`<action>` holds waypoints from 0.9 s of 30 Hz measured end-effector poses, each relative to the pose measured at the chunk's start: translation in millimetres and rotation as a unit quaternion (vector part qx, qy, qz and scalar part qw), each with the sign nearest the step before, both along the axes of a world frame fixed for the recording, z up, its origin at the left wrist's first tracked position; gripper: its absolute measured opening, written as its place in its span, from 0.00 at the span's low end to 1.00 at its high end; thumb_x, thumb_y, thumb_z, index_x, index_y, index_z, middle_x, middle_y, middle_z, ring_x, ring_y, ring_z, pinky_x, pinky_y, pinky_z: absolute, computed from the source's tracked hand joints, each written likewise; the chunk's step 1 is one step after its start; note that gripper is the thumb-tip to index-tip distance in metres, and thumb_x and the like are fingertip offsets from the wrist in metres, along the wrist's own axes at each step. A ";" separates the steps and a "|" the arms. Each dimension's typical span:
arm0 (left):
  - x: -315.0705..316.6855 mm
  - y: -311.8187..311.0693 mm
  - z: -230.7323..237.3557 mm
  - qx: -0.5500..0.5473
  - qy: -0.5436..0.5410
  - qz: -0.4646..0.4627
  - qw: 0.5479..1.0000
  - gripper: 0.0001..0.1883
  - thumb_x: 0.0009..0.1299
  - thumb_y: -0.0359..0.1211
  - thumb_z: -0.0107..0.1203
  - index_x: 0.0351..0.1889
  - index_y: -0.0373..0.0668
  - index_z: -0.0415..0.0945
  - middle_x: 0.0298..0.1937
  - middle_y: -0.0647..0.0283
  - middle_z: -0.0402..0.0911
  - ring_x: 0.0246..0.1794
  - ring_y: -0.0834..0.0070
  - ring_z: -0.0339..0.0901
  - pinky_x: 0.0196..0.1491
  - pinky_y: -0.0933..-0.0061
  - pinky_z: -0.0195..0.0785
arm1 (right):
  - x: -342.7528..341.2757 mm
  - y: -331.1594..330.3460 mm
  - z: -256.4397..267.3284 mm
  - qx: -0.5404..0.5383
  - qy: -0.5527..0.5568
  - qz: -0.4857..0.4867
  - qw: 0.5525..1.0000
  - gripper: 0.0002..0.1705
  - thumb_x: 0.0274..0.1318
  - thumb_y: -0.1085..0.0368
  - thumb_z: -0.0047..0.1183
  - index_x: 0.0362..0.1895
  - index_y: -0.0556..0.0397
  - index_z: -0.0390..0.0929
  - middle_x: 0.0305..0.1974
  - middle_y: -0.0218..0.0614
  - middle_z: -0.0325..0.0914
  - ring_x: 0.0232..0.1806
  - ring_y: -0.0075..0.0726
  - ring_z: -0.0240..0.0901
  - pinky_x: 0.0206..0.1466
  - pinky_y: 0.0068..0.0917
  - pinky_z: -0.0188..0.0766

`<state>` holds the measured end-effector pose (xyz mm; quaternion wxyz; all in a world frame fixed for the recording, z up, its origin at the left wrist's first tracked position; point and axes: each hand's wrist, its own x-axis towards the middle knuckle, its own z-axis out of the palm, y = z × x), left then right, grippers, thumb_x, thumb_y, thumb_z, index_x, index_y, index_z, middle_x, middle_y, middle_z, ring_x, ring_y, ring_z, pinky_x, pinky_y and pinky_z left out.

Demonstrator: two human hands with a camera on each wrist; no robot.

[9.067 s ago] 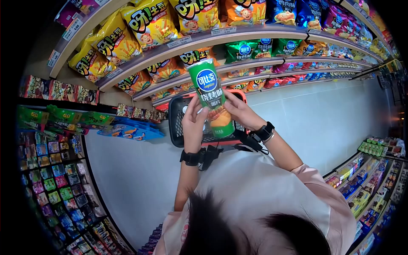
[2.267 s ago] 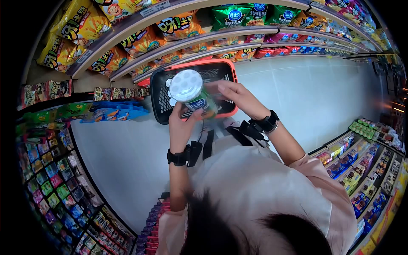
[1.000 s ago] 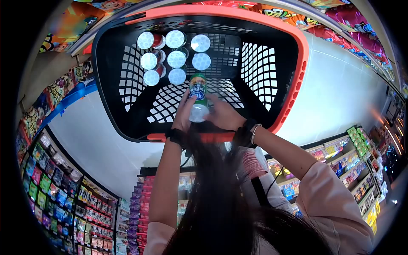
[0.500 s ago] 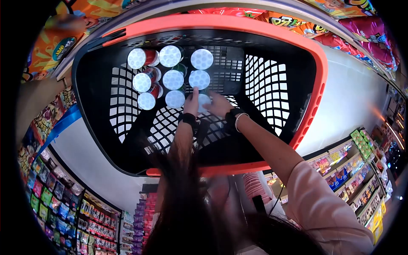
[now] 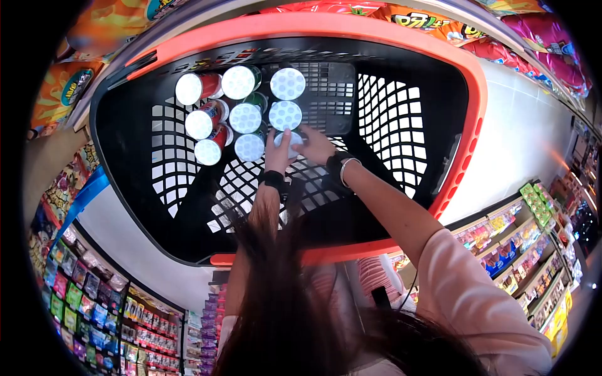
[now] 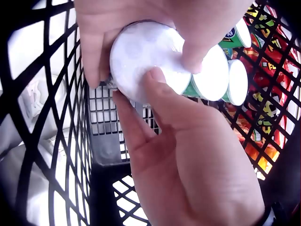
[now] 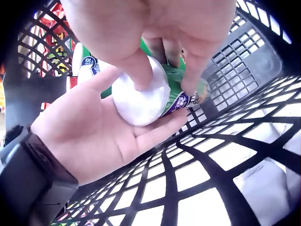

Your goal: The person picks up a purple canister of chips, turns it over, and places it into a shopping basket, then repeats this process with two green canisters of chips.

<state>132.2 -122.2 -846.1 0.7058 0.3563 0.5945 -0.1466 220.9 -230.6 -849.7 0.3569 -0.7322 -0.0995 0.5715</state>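
Note:
Both hands reach into a black basket (image 5: pixel 433 125) and hold one upright green can of potato chips (image 7: pixel 176 96), its pale lid (image 6: pixel 141 56) facing up. My left hand (image 5: pixel 276 155) grips the can's near left side, thumb on the lid. From the right side, my right hand (image 5: pixel 318 150) holds it too, with a thumb over the lid in the right wrist view. This can stands at the near end of a column behind two other lidded cans (image 5: pixel 286 115). Left of it run a column of green cans (image 5: pixel 244 116) and one of red cans (image 5: pixel 212 84).
The basket's orange-red rim (image 5: pixel 464 150) surrounds the hands, its slatted walls close by. Shelves of chip bags (image 5: pixel 417 22) adjoin its far side. Packet displays (image 5: pixel 81 294) stand lower left, and shelves of boxed snacks (image 5: pixel 501 247) lower right.
Earlier the can was held above the basket, label showing, then tipped lid-up. It has gone down into the basket, to the near end of the right column. Both hands still hold it.

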 end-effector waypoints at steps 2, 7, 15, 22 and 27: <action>-1.5 0.5 -1.2 -0.003 -0.001 0.008 1.000 0.39 0.64 0.50 0.57 0.68 0.48 0.51 0.59 0.52 0.65 0.53 0.59 0.69 0.42 0.57 0.73 | 1.4 0.1 -3.9 0.009 0.019 -0.005 1.000 0.36 0.49 0.61 0.57 0.62 0.60 0.61 0.52 0.54 0.71 0.48 0.45 0.75 0.50 0.33 0.70; -1.6 -0.6 -3.5 0.010 -0.004 -0.007 1.000 0.39 0.63 0.52 0.57 0.68 0.47 0.53 0.58 0.53 0.66 0.54 0.62 0.69 0.43 0.58 0.73 | 2.9 1.9 -1.0 0.007 -0.027 -0.023 0.999 0.35 0.45 0.61 0.59 0.59 0.56 0.65 0.45 0.54 0.76 0.48 0.51 0.74 0.52 0.36 0.68; -11.9 -6.6 -2.7 -0.040 -0.006 0.033 0.999 0.32 0.69 0.47 0.51 0.68 0.52 0.51 0.58 0.61 0.68 0.52 0.65 0.73 0.51 0.61 0.69 | 13.8 -7.5 2.4 -0.003 -0.007 0.000 1.000 0.32 0.47 0.66 0.57 0.59 0.55 0.66 0.49 0.49 0.75 0.48 0.42 0.75 0.52 0.30 0.69; -13.4 4.9 15.0 -0.056 -0.003 0.046 0.997 0.32 0.70 0.38 0.51 0.69 0.48 0.49 0.56 0.62 0.68 0.50 0.65 0.72 0.49 0.62 0.68 | 5.1 -8.6 -3.6 -0.007 -0.063 0.013 0.998 0.31 0.44 0.63 0.59 0.56 0.56 0.69 0.48 0.49 0.76 0.50 0.49 0.74 0.54 0.33 0.69; -21.6 22.1 80.8 -0.085 -0.031 0.038 0.995 0.34 0.69 0.39 0.52 0.70 0.46 0.48 0.59 0.63 0.64 0.53 0.58 0.71 0.49 0.60 0.70 | 16.1 -27.1 63.1 -0.066 -0.156 0.019 0.985 0.25 0.45 0.66 0.51 0.52 0.55 0.72 0.50 0.49 0.74 0.50 0.52 0.72 0.53 0.36 0.69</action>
